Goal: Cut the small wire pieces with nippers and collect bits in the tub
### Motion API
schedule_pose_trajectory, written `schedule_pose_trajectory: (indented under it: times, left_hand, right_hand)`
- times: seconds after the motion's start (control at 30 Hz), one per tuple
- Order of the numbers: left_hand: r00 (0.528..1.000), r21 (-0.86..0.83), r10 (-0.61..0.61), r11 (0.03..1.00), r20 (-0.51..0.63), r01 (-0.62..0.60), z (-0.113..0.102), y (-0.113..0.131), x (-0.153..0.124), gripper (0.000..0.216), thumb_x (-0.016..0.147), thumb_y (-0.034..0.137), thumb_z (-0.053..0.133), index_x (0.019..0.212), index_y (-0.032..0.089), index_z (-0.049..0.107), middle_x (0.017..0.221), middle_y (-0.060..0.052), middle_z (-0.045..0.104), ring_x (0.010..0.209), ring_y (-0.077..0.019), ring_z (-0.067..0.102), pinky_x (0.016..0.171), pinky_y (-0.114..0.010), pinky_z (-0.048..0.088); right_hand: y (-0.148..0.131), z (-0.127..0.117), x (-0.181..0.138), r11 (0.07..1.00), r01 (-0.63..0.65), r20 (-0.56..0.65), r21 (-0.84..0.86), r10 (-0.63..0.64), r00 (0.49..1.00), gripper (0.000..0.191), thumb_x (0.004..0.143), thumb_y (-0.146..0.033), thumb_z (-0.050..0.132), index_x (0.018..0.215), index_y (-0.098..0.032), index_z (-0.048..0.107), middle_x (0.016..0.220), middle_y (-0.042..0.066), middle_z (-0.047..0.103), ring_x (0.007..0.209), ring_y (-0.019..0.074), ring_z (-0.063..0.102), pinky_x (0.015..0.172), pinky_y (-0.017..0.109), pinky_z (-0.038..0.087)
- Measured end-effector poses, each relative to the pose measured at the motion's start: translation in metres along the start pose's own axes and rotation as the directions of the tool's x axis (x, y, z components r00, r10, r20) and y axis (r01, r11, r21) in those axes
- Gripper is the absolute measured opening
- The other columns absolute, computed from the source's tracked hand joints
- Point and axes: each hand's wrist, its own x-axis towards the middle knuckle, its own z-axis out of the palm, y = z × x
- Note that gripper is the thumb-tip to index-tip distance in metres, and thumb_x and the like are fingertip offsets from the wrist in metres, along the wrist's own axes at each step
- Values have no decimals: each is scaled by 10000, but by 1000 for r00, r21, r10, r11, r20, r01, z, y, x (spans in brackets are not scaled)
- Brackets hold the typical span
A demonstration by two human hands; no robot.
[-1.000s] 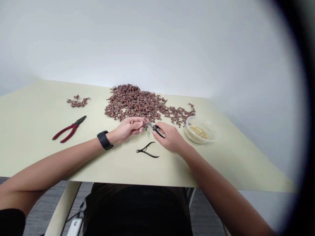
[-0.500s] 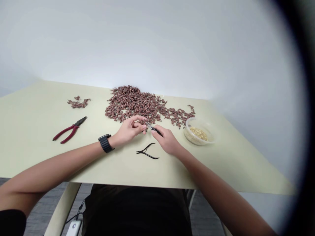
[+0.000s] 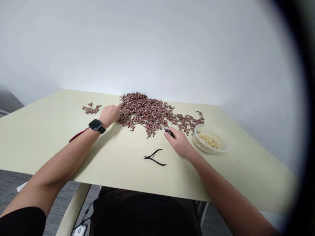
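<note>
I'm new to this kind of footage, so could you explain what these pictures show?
There is no machine: a person works with two bare hands, seen by one head-worn camera looking forward and down. On the pale yellow table lie a large heap of small reddish-brown pieces, a smaller reddish-brown cluster, black metal nippers, a partly hidden red handle and a round clear plastic tub of gold-coloured bits. The right hand holds a black-handled metal tool; the left hand is at the heap's left edge, its fingertips too unclear to judge.
</note>
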Motion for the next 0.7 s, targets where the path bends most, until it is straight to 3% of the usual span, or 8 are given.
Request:
schedule_pose_trajectory:
  times: [0.1, 0.2, 0.27, 0.33, 0.47, 0.6, 0.7]
  left_hand:
    - [986, 167, -166, 973, 34, 158, 4, -35, 10, 587, 957, 452, 444, 1447, 132, 492, 1018, -253, 683, 943, -381, 634, 796, -428, 444]
    - [979, 201, -197, 962, 46, 184, 11, -41, 10, 569, 950, 503, 457, 1334, 101, 580, 1049, -256, 684, 996, -379, 621, 828, -427, 449]
    - [993, 112, -111, 988, 27, 107, 15, -31, 7, 520, 979, 479, 407, 1278, 118, 632, 1069, -232, 693, 1013, -355, 619, 860, -425, 451]
    - [999, -66, 51, 996, -7, -51, 19, -14, 4, 492, 1005, 452, 362, 1263, 168, 669, 1136, -190, 705, 1064, -324, 611, 918, -424, 450]
    - [955, -331, 264, 896, -138, -295, 32, 24, -6, 479, 1015, 432, 383, 1342, 203, 648, 1349, -112, 656, 1297, -288, 487, 1115, -449, 367]
    - [944, -382, 306, 863, -125, -330, 50, 44, -12, 546, 975, 501, 491, 1436, 216, 561, 1482, -108, 558, 1381, -327, 401, 1159, -552, 283]
    - [951, -395, 294, 866, -92, -306, 61, 43, -11, 486, 954, 464, 536, 1383, 243, 592, 1406, -108, 611, 1331, -337, 453, 1124, -577, 310]
  right_hand:
    - [5, 4, -2, 973, -72, 29, -218, 80, 996, 341, 966, -523, 510, 918, -187, 539, 838, 48, 604, 728, 180, 515, 640, 288, 307]
    - [10, 9, -3, 925, -85, -1, -371, 91, 996, 305, 927, -485, 559, 970, -184, 548, 1003, 111, 621, 912, 249, 548, 692, 319, 343]
    - [12, 13, -3, 903, -65, -35, -425, 55, 998, 299, 923, -457, 558, 1030, -178, 554, 1076, 140, 604, 1036, 292, 519, 777, 352, 378]
    - [12, 18, -2, 885, -43, -62, -464, 16, 998, 322, 925, -441, 548, 1091, -165, 557, 1116, 160, 581, 1099, 317, 481, 872, 391, 390]
    - [10, 30, -1, 872, -43, -112, -488, -14, 994, 431, 939, -446, 529, 1248, -146, 527, 1209, 181, 541, 1158, 336, 434, 964, 438, 375]
    - [6, 36, -2, 885, -67, -131, -461, 7, 991, 482, 926, -476, 559, 1283, -155, 516, 1265, 173, 524, 1202, 332, 419, 1001, 451, 367]
    - [-3, 31, -1, 912, -36, -144, -409, -25, 989, 517, 889, -511, 610, 1269, -169, 531, 1273, 158, 533, 1220, 326, 424, 1009, 454, 380]
